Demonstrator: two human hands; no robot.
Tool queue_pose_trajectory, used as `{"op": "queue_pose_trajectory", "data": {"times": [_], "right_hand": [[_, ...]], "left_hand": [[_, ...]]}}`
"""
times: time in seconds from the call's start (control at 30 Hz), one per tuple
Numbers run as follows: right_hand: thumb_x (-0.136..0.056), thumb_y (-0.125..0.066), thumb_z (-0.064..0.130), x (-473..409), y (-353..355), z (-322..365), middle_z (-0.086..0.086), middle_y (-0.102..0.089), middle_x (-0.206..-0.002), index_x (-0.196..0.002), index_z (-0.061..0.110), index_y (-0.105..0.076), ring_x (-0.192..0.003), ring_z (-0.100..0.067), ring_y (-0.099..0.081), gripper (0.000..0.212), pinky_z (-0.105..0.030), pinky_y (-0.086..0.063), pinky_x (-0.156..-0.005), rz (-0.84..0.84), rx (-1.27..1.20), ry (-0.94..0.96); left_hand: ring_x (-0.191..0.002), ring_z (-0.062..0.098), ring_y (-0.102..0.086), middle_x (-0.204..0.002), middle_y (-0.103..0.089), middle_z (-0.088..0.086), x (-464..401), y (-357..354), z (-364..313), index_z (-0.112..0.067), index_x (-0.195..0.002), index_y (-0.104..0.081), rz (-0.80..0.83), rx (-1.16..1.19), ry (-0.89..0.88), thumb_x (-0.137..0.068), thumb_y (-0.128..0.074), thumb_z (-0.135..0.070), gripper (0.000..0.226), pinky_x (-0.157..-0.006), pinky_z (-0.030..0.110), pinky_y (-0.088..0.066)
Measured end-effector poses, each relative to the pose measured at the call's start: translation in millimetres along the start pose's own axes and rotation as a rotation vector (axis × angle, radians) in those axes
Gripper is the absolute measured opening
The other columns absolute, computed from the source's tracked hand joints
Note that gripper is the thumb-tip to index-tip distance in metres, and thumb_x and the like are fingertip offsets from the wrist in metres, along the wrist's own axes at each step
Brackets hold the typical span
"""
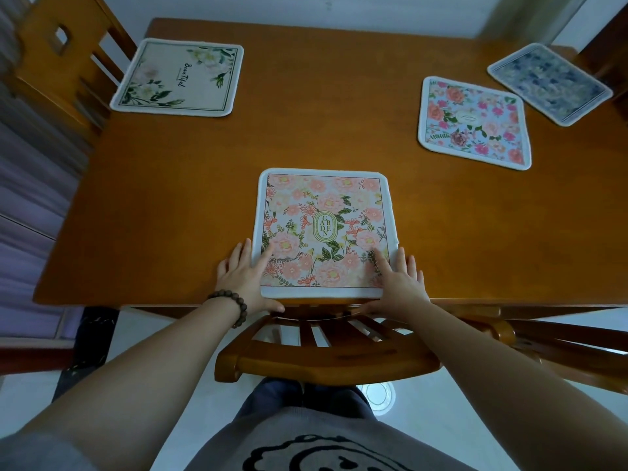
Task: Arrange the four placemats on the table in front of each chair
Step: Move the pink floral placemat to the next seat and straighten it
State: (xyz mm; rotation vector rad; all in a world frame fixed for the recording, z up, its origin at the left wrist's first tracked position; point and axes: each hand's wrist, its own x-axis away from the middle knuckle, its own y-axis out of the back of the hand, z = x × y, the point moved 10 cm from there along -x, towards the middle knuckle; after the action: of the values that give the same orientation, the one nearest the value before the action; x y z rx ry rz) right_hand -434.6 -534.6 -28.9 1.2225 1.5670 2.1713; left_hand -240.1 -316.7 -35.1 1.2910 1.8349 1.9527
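A pink floral placemat marked GARDEN (323,212) lies flat at the near edge of the wooden table (339,130), right in front of the near chair (326,358). My left hand (246,277) is on its near left corner and my right hand (399,282) on its near right corner, fingers spread on top and thumbs hooked over the near edge. A white placemat with green leaves (176,78) lies at the far left by the left chair (57,59). A blue placemat with pink roses (474,122) and a blue-grey placemat (548,83) lie askew at the right, close together.
Another chair's wooden rails (564,338) show under the table's near right corner. A dark chair back (608,45) stands at the far right. A white wall runs behind the table. Pale floor tiles lie below me.
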Motion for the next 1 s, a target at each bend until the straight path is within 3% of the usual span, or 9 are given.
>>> {"op": "queue_pose_trajectory", "data": {"times": [0.27,0.4,0.53,0.67,0.83,1.0], "right_hand": [[-0.07,-0.076,0.054,1.4,6.8,1.1,-0.018,-0.001,-0.157,-0.15,0.033,-0.004,-0.143,-0.044,0.002,0.11,-0.056,-0.014,-0.115,-0.044,-0.002,0.032],[-0.067,-0.076,0.058,1.8,9.4,-2.3,-0.017,0.0,-0.158,-0.149,0.037,0.005,-0.144,-0.042,0.001,0.117,-0.056,-0.012,-0.113,-0.017,-0.014,0.01],[-0.074,-0.058,0.072,2.8,18.3,-21.9,-0.013,0.007,-0.159,-0.149,0.037,0.011,-0.145,-0.037,0.006,0.108,-0.056,-0.007,-0.113,-0.031,-0.124,-0.094],[-0.079,-0.048,0.074,10.4,38.9,-41.0,-0.011,0.002,-0.16,-0.15,0.037,0.004,-0.145,-0.035,0.004,0.095,-0.056,-0.008,-0.113,-0.155,-0.219,-0.188],[-0.08,-0.051,0.07,34.6,64.1,-65.8,-0.006,0.005,-0.16,-0.149,0.04,0.001,-0.146,-0.033,0.005,0.092,-0.056,-0.008,-0.113,-0.255,-0.254,-0.301],[-0.087,-0.048,0.062,82.2,97.5,-116.0,-0.006,0.004,-0.161,-0.15,0.036,-0.005,-0.146,-0.031,0.004,0.081,-0.054,-0.008,-0.115,-0.368,-0.267,-0.407]], "left_hand": [[-0.144,0.029,0.014,-0.158,0.014,0.01,1.0,-4.0,-3.9,-0.041,-0.147,0.012,-0.024,-0.04,-0.017,-0.058,-0.065,-0.079,0.124,-0.114,0.049,-0.004],[-0.142,0.032,0.018,-0.156,0.022,0.014,0.3,-3.5,-7.9,-0.039,-0.146,0.017,0.044,-0.044,-0.019,-0.059,-0.059,-0.083,0.123,-0.114,0.051,-0.001],[-0.142,0.032,0.02,-0.155,0.023,0.014,-0.7,18.0,-19.9,-0.035,-0.15,0.009,-0.045,0.012,-0.021,-0.076,-0.038,-0.081,0.099,-0.115,0.054,0.0],[-0.143,0.03,0.015,-0.158,0.016,0.01,-7.3,46.7,-55.9,-0.03,-0.151,0.003,-0.144,0.074,-0.072,-0.085,-0.033,-0.069,0.085,-0.114,0.052,0.0],[-0.143,0.031,0.015,-0.158,0.017,0.009,-19.2,68.3,-117.7,-0.029,-0.15,0.009,-0.174,0.028,-0.156,-0.088,-0.036,-0.063,0.083,-0.114,0.051,0.001],[-0.144,0.03,0.011,-0.159,0.01,0.008,-15.7,84.8,-197.0,-0.028,-0.151,0.004,-0.196,0.023,-0.299,-0.09,-0.033,-0.059,0.077,-0.115,0.053,-0.003]]}}
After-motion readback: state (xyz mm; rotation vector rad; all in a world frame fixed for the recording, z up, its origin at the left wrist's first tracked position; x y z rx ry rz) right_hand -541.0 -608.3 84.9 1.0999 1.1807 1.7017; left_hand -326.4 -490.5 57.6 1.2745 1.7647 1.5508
